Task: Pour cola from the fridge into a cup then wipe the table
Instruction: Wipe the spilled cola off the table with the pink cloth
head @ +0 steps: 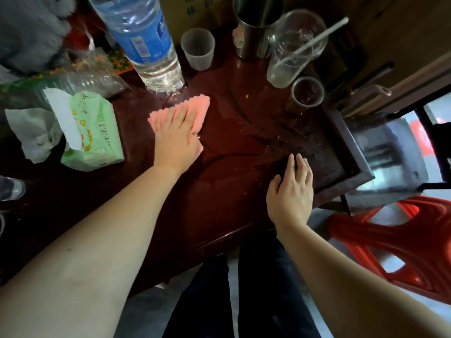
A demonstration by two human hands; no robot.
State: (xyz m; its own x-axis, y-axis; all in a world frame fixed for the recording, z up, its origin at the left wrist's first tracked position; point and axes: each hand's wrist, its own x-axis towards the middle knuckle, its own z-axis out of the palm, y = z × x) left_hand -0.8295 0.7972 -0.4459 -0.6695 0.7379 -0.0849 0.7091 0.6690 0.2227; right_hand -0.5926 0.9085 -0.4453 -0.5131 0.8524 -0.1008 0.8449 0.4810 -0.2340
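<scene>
My left hand (177,135) lies flat on a pink cloth (200,108), pressing it onto the dark red table (219,191) just in front of a big water bottle (146,45). The tabletop around the cloth looks wet and streaked. My right hand (291,189) rests palm down, fingers apart, near the table's right front edge and holds nothing. A small clear cup with dark cola (307,92) stands at the right, behind my right hand. An empty translucent cup (198,48) stands at the back.
A green tissue pack (95,132) and crumpled bags lie at the left. A steel mug (253,25) and a tall clear cup with a straw (295,47) stand at the back right. A red plastic stool (395,242) stands on the floor at the right.
</scene>
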